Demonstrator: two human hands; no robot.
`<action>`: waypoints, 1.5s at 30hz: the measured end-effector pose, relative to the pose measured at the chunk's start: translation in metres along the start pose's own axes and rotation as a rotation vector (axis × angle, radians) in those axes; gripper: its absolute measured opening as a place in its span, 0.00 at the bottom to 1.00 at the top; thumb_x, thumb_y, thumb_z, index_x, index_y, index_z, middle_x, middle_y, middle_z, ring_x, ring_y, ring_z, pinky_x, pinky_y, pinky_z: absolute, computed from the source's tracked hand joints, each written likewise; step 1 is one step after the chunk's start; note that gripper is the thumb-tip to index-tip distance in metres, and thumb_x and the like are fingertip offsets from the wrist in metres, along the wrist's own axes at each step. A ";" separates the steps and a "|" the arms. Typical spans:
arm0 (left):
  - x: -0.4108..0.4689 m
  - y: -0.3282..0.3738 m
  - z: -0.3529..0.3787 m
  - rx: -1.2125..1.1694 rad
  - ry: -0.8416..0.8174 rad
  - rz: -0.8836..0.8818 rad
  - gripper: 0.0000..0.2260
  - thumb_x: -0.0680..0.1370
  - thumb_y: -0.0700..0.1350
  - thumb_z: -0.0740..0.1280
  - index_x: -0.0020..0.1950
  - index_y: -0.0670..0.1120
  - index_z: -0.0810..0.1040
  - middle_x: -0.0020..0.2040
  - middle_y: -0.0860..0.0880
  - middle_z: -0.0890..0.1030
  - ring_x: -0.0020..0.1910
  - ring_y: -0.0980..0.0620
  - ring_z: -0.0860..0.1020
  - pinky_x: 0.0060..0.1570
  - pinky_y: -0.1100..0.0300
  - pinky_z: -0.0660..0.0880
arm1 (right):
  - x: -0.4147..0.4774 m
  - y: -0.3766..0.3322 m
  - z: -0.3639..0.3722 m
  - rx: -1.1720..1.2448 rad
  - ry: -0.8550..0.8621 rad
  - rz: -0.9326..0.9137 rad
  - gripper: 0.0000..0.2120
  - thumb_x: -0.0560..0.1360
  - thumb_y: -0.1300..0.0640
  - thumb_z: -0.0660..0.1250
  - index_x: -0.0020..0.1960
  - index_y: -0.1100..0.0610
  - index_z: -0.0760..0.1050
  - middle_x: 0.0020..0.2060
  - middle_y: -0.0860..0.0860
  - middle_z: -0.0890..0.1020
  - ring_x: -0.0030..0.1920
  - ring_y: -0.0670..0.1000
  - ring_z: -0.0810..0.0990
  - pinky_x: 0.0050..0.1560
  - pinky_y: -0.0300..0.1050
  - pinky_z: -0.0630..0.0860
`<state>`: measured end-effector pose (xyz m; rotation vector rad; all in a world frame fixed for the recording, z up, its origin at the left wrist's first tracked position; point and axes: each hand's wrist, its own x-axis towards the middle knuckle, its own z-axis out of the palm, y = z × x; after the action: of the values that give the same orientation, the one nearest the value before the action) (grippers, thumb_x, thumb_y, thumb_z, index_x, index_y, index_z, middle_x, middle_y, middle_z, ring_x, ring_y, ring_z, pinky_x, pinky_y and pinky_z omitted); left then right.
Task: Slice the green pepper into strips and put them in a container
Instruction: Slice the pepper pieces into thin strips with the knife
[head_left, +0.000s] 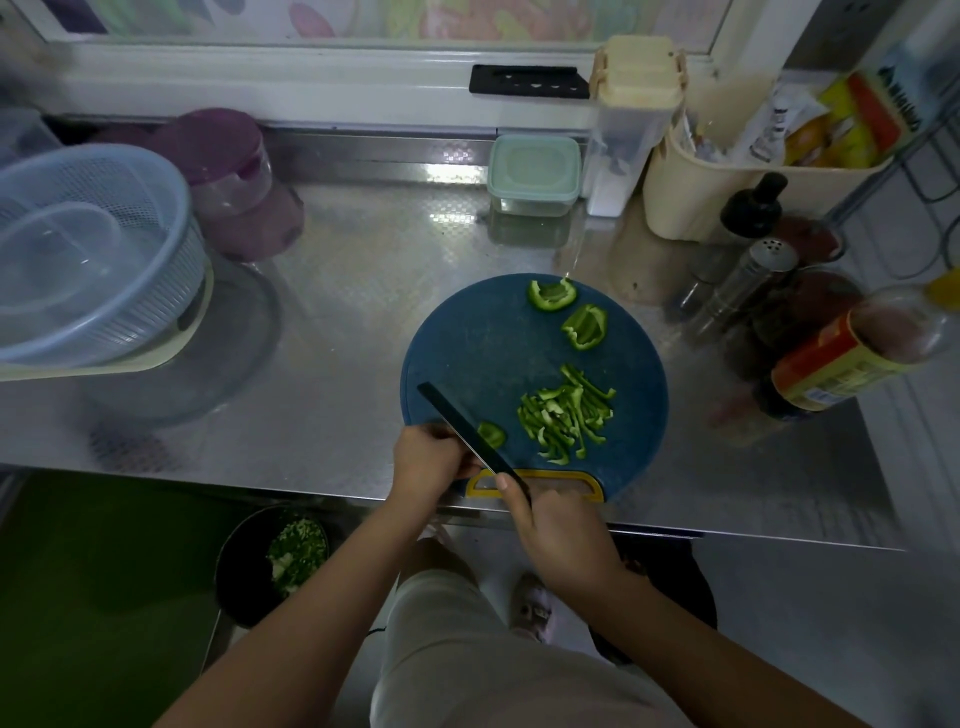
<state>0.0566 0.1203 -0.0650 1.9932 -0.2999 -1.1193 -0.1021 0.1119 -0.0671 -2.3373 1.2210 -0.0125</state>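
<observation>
On the steel counter (337, 312), near its front edge, lies a round blue cutting board (467, 353) with a yellow handle (582, 480) at its 6 o'clock side. The right hand (561, 535) grips the handle of a black-bladed knife (457, 421), 1 finger stretched along the spine; the blade slants toward 10 o'clock across the board's lower left. The left hand (426, 462) sits at the board's 7 o'clock edge, fingers curled with the tips against the blade's left face; whether they pin any pepper I cannot tell, since the blade hides them. Just right of the blade lies a small green pepper piece (491, 434). A loose pile of green pepper strips (566, 415) lies at about 4 o'clock on the board, and 2 larger uncut pepper pieces (551, 294) (586, 327) rest at 1 o'clock, close together. Beyond the board at 12 o'clock, well apart, stands a pale green lidded container (534, 174). A blue colander (93, 249) sits far off at 9 o'clock.
</observation>
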 end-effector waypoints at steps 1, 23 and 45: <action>-0.001 0.000 0.001 -0.030 -0.011 -0.026 0.06 0.76 0.36 0.66 0.39 0.42 0.78 0.36 0.41 0.83 0.37 0.43 0.83 0.44 0.49 0.81 | 0.000 0.001 0.000 -0.017 0.002 -0.016 0.54 0.60 0.29 0.14 0.43 0.54 0.74 0.32 0.50 0.76 0.36 0.54 0.77 0.27 0.42 0.53; -0.001 0.007 -0.007 -0.108 -0.075 0.000 0.05 0.77 0.38 0.65 0.41 0.41 0.77 0.36 0.42 0.81 0.33 0.49 0.80 0.36 0.60 0.80 | 0.010 0.003 -0.022 0.244 -0.118 0.079 0.28 0.81 0.43 0.45 0.39 0.61 0.72 0.37 0.62 0.81 0.40 0.59 0.79 0.44 0.52 0.75; 0.012 0.007 -0.007 -0.194 -0.237 0.149 0.03 0.74 0.35 0.68 0.44 0.42 0.79 0.34 0.47 0.82 0.30 0.55 0.81 0.32 0.67 0.78 | 0.017 0.005 -0.023 0.460 -0.143 0.152 0.30 0.79 0.40 0.46 0.26 0.56 0.65 0.23 0.51 0.71 0.32 0.52 0.75 0.40 0.48 0.69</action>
<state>0.0702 0.1132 -0.0648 1.6440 -0.4383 -1.2400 -0.1010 0.0868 -0.0531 -1.8163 1.1771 -0.0661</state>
